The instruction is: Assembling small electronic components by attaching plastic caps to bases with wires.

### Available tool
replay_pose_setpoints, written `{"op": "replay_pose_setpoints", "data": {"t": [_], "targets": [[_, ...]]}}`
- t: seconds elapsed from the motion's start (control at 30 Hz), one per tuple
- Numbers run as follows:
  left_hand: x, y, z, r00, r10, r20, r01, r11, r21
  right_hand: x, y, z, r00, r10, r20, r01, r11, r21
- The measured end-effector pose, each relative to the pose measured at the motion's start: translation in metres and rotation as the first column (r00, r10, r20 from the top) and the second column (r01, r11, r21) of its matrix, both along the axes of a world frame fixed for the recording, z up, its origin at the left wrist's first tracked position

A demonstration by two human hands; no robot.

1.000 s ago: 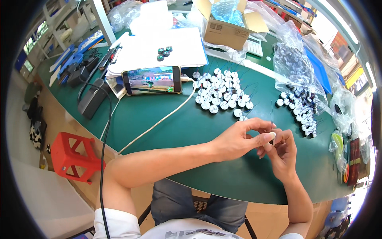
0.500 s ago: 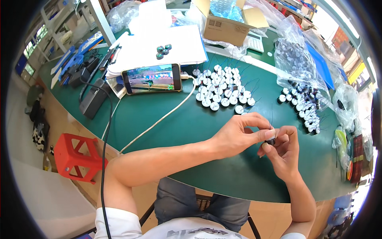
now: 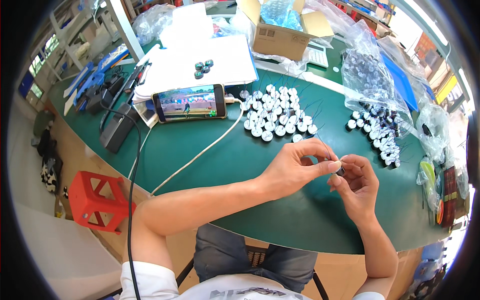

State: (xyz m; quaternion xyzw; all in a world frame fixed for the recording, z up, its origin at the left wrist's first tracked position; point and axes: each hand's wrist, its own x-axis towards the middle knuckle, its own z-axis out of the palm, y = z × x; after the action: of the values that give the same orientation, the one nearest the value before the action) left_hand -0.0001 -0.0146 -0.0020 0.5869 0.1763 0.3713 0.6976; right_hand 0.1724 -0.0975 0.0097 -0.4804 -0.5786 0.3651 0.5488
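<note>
Over the green table my two hands meet at a small black round part [image 3: 341,171] with thin wire leads. My right hand [image 3: 357,187] has it pinched between thumb and fingers. My left hand [image 3: 302,167] closes thumb and forefinger at the part's upper end, where a dark wire rises from the fingertips. The fingers hide most of the part. Just beyond my left hand stands a cluster of white-topped black round parts [image 3: 277,114] with thin dark wires. A second group of similar parts [image 3: 381,135] lies farther right, by the mouth of a clear plastic bag [image 3: 369,75].
A phone [image 3: 190,103] playing video leans upright at centre left, its white cable [image 3: 200,154] curving across the table [image 3: 235,172]. Several green-black round parts [image 3: 203,68] rest on white paper [image 3: 227,55]. Behind stands an open cardboard box [image 3: 280,41]. A red stool [image 3: 100,202] is at the left.
The left fingertips have shifted slightly on the small part, and its wire now leans left instead of standing upright. The right hand still grips the part, with its fingers a little rearranged.
</note>
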Motion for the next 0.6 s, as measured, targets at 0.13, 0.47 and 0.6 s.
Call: {"op": "replay_pose_setpoints", "data": {"t": [0.13, 0.47, 0.6], "targets": [[0.0028, -0.0019, 0.0029, 0.999, 0.027, 0.044, -0.029, 0.999, 0.03, 0.0019, -0.0012, 0.001, 1.0, -0.004, 0.005, 0.004, 1.0, -0.004], [-0.0002, -0.0056, 0.0089, 0.998, 0.037, 0.042, -0.033, 0.995, -0.094, 0.0004, -0.001, 0.0013, 0.999, -0.015, -0.043, 0.015, 1.0, -0.021], [0.0006, -0.0038, 0.0091, 0.999, 0.041, -0.01, -0.042, 0.995, -0.09, 0.0037, -0.0018, -0.0012, 0.998, -0.06, 0.026, 0.06, 0.998, -0.028]]}}
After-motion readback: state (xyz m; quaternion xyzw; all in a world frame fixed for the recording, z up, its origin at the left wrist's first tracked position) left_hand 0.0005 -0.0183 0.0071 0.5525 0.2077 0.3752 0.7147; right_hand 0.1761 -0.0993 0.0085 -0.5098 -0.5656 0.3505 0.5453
